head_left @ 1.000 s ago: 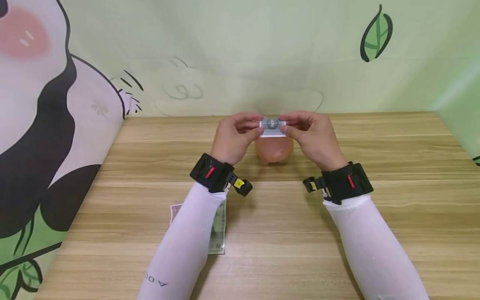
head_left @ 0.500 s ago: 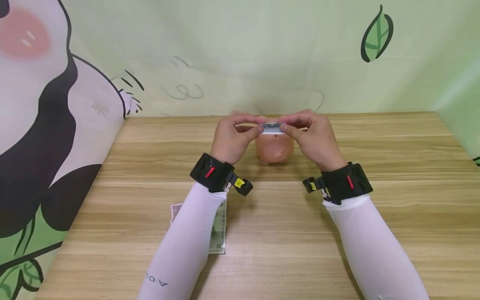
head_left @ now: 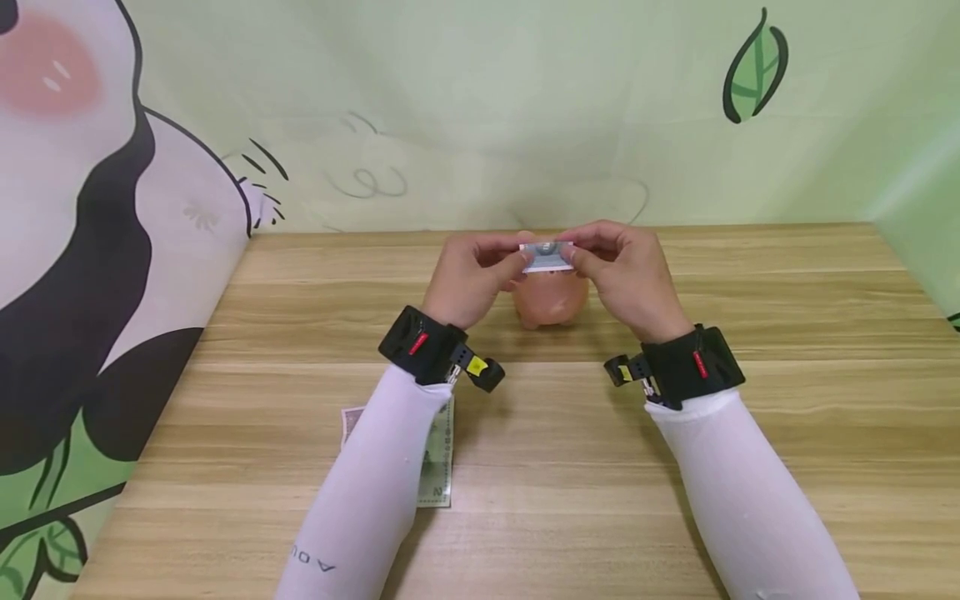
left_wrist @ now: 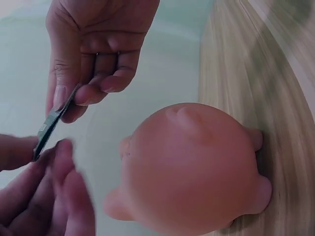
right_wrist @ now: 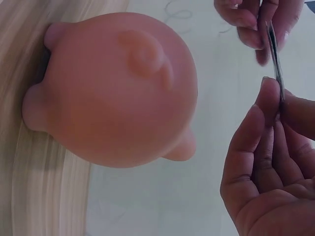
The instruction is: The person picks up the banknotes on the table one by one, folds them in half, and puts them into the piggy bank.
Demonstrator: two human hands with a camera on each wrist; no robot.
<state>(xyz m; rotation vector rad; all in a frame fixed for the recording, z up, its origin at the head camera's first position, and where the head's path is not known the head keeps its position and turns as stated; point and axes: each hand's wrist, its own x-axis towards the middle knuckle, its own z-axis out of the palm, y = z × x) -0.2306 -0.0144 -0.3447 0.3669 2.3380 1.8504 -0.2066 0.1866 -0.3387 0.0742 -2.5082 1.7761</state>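
Observation:
A small folded banknote (head_left: pixel 547 257), bluish grey with a white edge, is held up above the piggy bank. My right hand (head_left: pixel 637 275) pinches one end between thumb and index finger. At the other end, my left hand (head_left: pixel 467 275) has its thumb on the note, and its fingers curl in behind, slightly blurred in the left wrist view. Below the note stands the round pink piggy bank (head_left: pixel 551 300) on the wooden table. Its curly tail (right_wrist: pixel 147 54) faces the right wrist camera. The note appears nearly edge-on (right_wrist: pixel 275 61) in that view.
More banknotes (head_left: pixel 435 467) lie flat on the table (head_left: pixel 555 500), partly covered by the left sleeve (head_left: pixel 367 492); one is green and marked 2. A pale green wall cloth (head_left: pixel 480 108) with a panda drawing rises behind the table and along the left.
The folded banknote tipped to a narrower view, then tilted back to show more of its face. The left fingers have shifted lower behind it. Both forearms stay almost still.

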